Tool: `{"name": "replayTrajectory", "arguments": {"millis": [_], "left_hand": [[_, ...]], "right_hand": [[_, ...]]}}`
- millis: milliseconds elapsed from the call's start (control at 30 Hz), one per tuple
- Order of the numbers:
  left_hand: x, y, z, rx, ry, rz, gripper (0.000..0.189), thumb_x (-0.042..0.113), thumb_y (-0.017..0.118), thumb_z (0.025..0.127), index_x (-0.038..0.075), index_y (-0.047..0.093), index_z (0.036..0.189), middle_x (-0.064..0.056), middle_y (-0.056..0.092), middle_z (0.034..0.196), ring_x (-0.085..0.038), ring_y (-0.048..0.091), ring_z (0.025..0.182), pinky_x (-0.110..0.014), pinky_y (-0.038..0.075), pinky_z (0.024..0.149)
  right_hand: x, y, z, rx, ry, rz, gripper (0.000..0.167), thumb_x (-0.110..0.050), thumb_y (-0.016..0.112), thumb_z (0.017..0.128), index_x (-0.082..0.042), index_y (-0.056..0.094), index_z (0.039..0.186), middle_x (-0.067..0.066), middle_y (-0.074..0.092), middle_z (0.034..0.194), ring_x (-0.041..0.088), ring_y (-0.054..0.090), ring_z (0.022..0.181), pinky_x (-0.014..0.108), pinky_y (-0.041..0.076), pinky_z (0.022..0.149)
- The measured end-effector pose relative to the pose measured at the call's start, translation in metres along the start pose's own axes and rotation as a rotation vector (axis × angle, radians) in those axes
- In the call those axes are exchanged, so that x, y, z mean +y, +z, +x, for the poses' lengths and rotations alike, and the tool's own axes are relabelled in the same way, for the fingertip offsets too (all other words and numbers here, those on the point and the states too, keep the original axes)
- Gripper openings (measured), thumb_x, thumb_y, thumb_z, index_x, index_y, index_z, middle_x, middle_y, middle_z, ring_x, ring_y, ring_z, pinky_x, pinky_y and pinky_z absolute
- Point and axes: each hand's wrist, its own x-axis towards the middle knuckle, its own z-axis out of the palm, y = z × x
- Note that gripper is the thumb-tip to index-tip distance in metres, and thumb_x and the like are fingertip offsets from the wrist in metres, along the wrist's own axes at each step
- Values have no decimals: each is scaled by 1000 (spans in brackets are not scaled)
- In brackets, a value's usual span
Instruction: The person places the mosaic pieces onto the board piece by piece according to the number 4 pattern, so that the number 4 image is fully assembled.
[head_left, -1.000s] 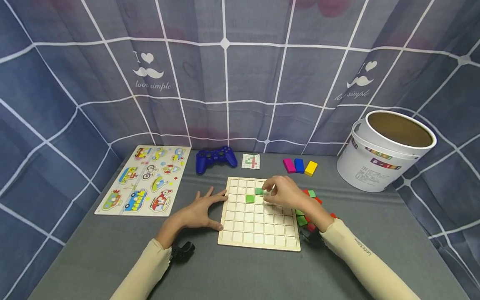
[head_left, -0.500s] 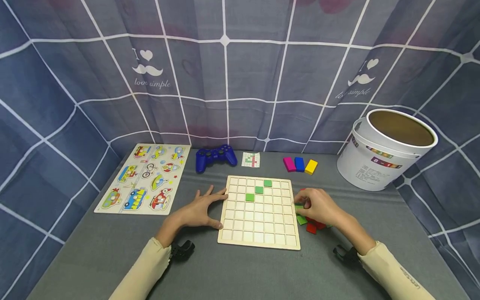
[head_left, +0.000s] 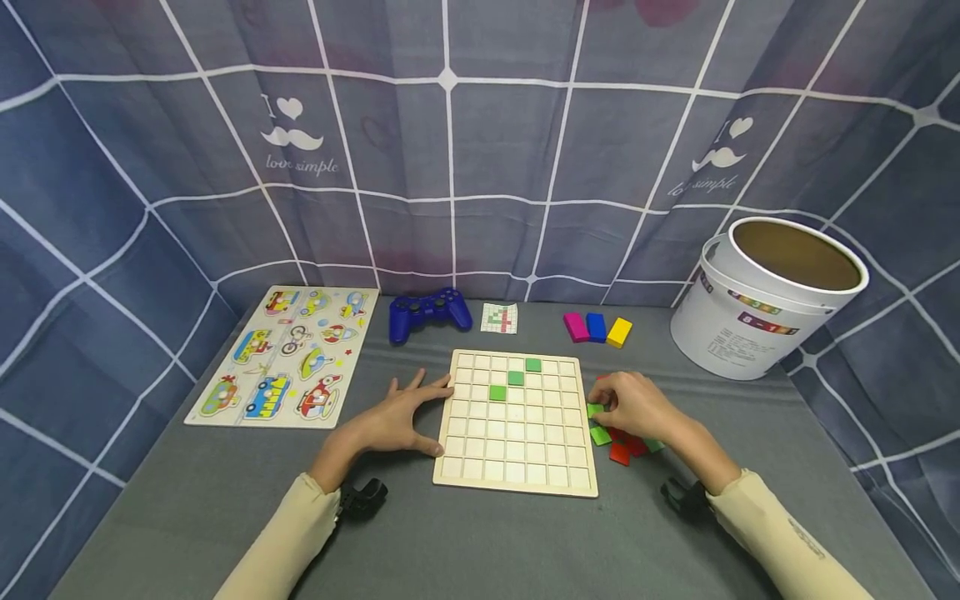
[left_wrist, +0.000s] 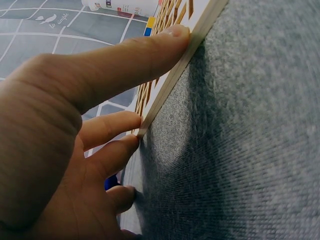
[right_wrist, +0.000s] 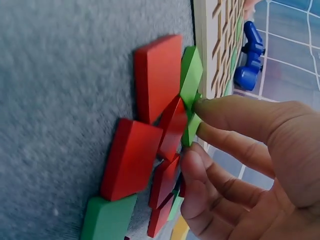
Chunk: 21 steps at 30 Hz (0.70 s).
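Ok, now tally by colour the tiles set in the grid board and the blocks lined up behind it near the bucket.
Green tiles in the board: 3
Magenta block: 1
Blue block: 1
Yellow block: 1
Total: 6

- Blue-grey cloth (head_left: 495, 150), left: "I", white heart (head_left: 289, 107), moustache (head_left: 292, 138), "love simple".
- Cloth, right: same signs; from here the wording reads only "lo simple".
- White bucket (head_left: 750, 321): label print too small for me.
- Right sleeve (head_left: 780, 533): dark lettering, blurred.
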Motion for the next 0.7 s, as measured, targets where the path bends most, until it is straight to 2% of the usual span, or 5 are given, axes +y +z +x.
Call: {"name": "replayTrajectory", "arguments": {"millis": [367,700], "left_hand": [[1,-1,1,-7,-4,2,94,35,89,75,11,42,153,-4,18,166,-42,-2,150,-68,-11,111],[-1,0,0,-3,-7,2,94,37,88,75,11,42,153,-2,19,166,-41,-2,150,-68,-10,112]], "right_hand": [[3,-1,-1,1,10,-58,22,-7,85,73,-10,75,93,-3,62,80,8,53,66,29,44,59],[-7,3,0,118,-32,-68,26,-6,86,70,-11,76,93,-3,60,82,9,52,66,29,43,59]]}}
